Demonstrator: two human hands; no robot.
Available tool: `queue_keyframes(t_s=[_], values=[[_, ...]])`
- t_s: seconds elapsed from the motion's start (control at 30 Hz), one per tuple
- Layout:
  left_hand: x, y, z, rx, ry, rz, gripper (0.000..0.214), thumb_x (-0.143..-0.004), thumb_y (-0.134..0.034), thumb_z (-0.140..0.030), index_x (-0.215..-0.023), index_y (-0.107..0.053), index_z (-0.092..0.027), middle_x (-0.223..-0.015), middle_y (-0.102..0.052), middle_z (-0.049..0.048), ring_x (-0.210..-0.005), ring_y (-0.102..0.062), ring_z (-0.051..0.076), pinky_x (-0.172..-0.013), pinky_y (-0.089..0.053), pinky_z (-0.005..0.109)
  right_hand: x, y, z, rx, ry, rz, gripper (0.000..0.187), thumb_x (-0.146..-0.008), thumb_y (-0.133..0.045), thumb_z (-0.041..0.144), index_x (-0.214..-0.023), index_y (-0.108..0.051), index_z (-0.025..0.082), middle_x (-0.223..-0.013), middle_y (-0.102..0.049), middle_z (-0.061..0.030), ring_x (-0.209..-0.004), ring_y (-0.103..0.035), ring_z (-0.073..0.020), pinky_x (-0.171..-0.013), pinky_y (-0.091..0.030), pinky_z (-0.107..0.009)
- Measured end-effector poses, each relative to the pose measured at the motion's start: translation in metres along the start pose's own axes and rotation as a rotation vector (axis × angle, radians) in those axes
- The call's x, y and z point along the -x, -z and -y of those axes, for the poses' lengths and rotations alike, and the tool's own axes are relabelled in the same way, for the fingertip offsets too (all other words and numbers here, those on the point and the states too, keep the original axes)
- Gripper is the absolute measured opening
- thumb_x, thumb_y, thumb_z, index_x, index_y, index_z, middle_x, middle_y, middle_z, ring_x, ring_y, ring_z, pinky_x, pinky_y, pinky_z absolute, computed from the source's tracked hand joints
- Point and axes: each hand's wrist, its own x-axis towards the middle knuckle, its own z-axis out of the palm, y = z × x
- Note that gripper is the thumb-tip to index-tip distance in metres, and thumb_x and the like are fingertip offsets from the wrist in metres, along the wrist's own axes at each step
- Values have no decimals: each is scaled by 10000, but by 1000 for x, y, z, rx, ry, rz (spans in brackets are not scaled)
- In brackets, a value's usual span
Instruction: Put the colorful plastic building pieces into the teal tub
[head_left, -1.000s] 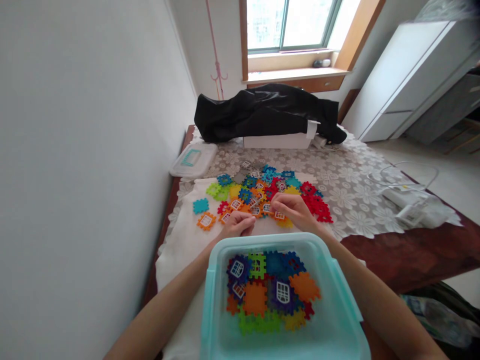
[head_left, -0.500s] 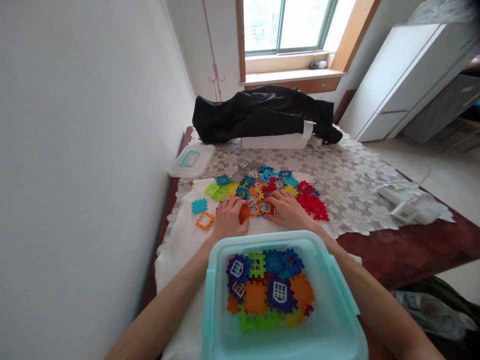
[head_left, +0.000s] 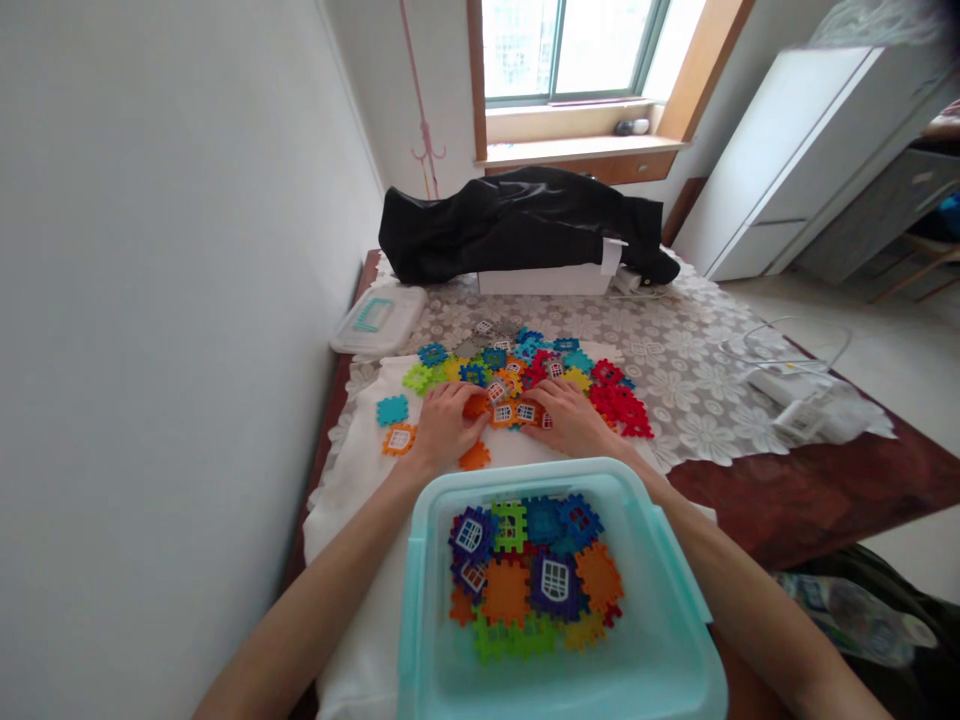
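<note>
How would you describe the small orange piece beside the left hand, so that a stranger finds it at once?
Find the teal box nearest the person. Just beyond it, on the white cloth, the left hand rests at the edge of a heap of puzzle pieces. The orange piece lies beside that hand, plain, without a window, unlike the windowed orange piece further left.

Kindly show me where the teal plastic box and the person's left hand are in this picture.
Teal plastic box (head_left: 525,470), head view, on its far rim.
Left hand (head_left: 446,425), head view, on the back of the hand.
</note>
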Motion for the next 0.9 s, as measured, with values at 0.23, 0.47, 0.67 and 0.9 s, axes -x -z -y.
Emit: queue_keyframes(t_s=[0.23,0.47,0.67,0.9], values=[[-1,0,2,64,-38,-74,230,-1031,-581,-353,-1114,-750,-221,-1148,-774,74,-1117,-654,261,-1037,-463,428,-1,2,1,-59,47,-35,279,-973,-706,432,-1144,-722,212,-1090,-727,-102,-1055,-645,-277,-999,-480,-451],[6,7,-5,228,37,-163,270,-1015,-609,-428,-1066,-792,-235,-1044,-795,82,-1048,-674,251,-994,-496,408,-2,-1,1,-89,119,-10,290,-1090,-530,407,-1151,-751,230,-1067,-764,-103,-1032,-666,-261,-975,-475,-423],[5,-4,-4,757,270,-115,401,-942,-668,-565,-1038,-736,-182,-852,-744,40,-675,-613,141,-603,-454,248,-2,-4,1,-161,43,-72,267,-1082,-528,371,-1043,-734,206,-973,-759,-112,-939,-671,-262,-910,-491,-408],[2,-8,-9,1110,403,-18,457,-790,-825,-573,-965,-729,-162,-835,-738,33,-690,-608,121,-599,-459,216,2,-4,4,-359,-48,-210,178,-990,-640,396,-1003,-708,232,-944,-748,-82,-888,-670,-251,-885,-515,-407]])
